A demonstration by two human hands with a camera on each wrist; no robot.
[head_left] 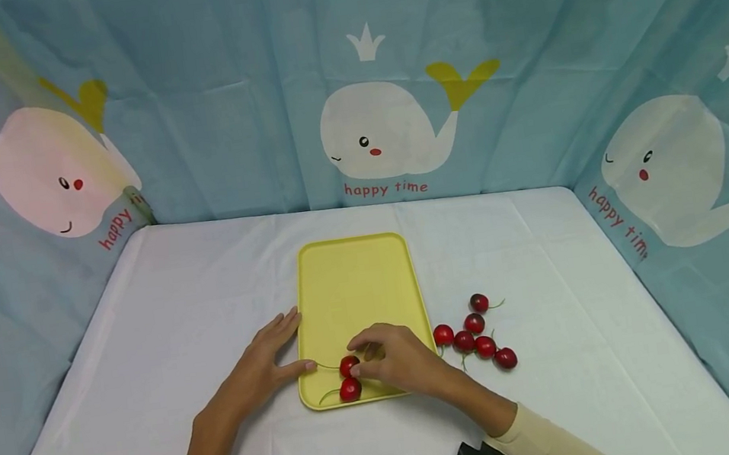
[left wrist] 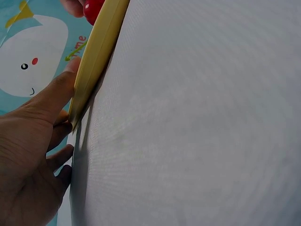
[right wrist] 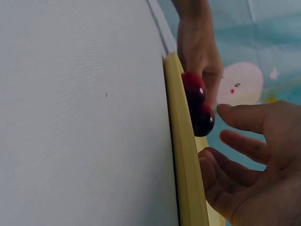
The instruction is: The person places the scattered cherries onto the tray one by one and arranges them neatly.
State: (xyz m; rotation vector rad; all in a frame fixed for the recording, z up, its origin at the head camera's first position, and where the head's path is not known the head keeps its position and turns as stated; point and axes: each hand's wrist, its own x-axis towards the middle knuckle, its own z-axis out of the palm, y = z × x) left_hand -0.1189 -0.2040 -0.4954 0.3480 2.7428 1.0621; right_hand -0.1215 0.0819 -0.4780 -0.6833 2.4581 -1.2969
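Note:
Two dark red cherries (head_left: 350, 390) with green stems lie against each other near the front of a yellow tray (head_left: 358, 282). My left hand (head_left: 255, 372) rests at the tray's left edge, fingers extended along the outside and thumb over the rim. The stem of the upper cherry (head_left: 347, 366) reaches toward that thumb. Over the tray's front right, my right hand (head_left: 399, 361) hovers beside this cherry with fingers loosely bent. In the right wrist view, a gap shows between the thumb (right wrist: 240, 115) and the nearer cherry (right wrist: 203, 121), and the fingers hold nothing.
Several more cherries (head_left: 465, 342) with stems lie on the white cloth, just off the tray's right edge. The white-covered table (head_left: 205, 279) is surrounded at the back and sides by a blue curtain (head_left: 219, 123) printed with whales.

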